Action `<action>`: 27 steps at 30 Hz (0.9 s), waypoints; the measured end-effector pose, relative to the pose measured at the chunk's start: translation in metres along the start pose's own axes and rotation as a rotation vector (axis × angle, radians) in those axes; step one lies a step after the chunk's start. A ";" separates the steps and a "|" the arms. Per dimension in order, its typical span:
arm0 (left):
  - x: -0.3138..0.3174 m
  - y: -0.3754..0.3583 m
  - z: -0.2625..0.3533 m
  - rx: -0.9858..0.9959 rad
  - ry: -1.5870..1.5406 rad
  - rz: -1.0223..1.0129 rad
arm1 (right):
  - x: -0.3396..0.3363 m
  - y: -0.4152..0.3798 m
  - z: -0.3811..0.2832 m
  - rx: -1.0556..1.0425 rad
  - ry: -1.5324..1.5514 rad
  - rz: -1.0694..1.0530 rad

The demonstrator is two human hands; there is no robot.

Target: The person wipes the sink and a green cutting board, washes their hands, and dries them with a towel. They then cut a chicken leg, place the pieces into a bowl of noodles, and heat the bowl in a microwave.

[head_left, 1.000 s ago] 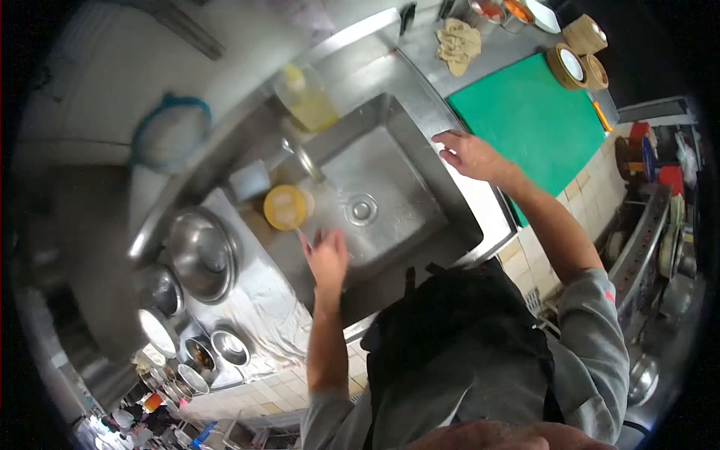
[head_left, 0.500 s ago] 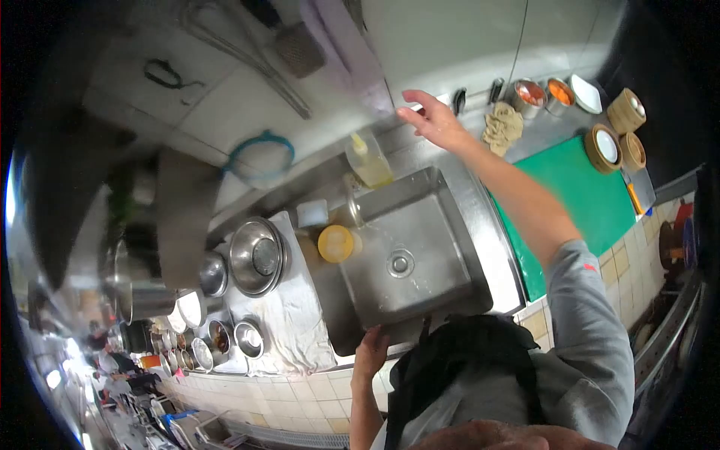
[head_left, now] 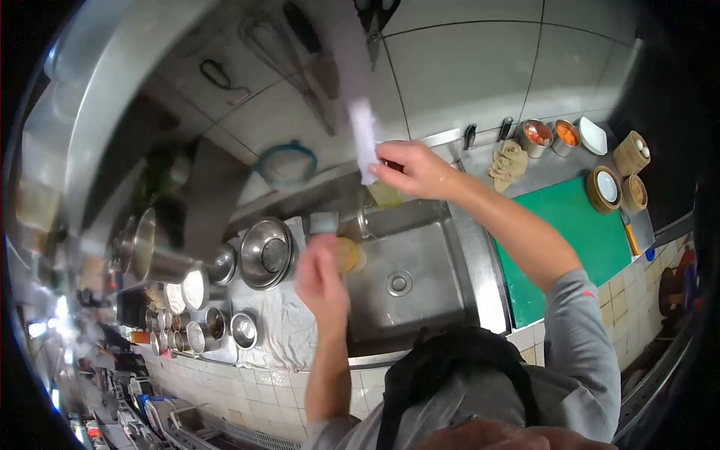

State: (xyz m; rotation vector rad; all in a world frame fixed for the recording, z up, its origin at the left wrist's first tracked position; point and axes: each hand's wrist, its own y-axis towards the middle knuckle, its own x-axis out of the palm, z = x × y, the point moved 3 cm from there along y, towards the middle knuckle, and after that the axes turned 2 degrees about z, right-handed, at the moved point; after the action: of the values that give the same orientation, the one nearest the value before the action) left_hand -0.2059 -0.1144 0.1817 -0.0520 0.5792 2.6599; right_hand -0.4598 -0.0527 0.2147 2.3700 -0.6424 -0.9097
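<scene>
My right hand (head_left: 412, 171) is raised over the back of the sink (head_left: 401, 247). Its thumb and fingertips close on the lower edge of a pale lilac towel (head_left: 361, 127) that hangs down in front of the tiled wall. Smeared by motion, my left hand (head_left: 322, 281) hovers over the left side of the sink; its fingers cannot be made out. Behind it, partly covered, stands a container with a yellow lid (head_left: 347, 255). A bottle of yellowish liquid (head_left: 386, 195) stands at the sink's back edge, below my right hand.
Steel bowls (head_left: 264, 251) sit on a white cloth (head_left: 277, 330) to the left. On the right lies a green cutting board (head_left: 566, 240), with a crumpled tan cloth (head_left: 508, 165), tins of orange food (head_left: 565, 136) and bamboo steamers (head_left: 602, 187) behind. A whisk (head_left: 289, 64) hangs on the wall.
My right hand has reached the towel and taken its lower edge. My left hand has risen from the sink's front rim to above its left side. The view has shifted a little.
</scene>
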 end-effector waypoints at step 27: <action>0.099 0.130 0.025 -0.020 -0.328 -0.448 | 0.018 -0.002 -0.037 0.098 0.855 0.275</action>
State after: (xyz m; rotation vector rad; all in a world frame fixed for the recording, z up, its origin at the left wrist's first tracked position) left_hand -0.3476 -0.1735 0.2429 0.2200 0.3792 2.1763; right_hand -0.4209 -0.0513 0.2290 2.3653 -0.6225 0.2735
